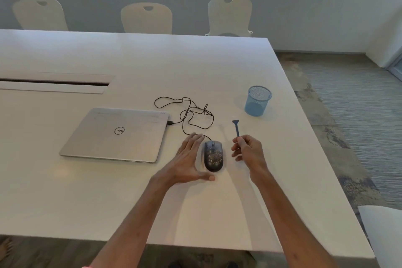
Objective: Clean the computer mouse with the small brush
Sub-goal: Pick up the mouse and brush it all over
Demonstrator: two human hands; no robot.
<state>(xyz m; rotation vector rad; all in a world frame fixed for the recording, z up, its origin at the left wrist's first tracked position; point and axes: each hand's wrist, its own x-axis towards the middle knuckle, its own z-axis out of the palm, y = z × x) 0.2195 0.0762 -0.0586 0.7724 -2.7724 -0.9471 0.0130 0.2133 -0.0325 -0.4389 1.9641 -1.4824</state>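
Two hands at a white bench

Two hands frame the dusty mouse (213,156) near the bench (87,191) front: left hand (188,162) spread wide beside it, right hand (248,150) gripping the small brush (236,127). Three pale chairs (146,18) line the far edge under windows.

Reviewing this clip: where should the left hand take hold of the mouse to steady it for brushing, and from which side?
Probably by its flanks, coming from the left, where the open left hand already lies beside it. The mouse lies flat with debris on its rear top, so a side grip leaves that patch clear for the brush in the right hand.
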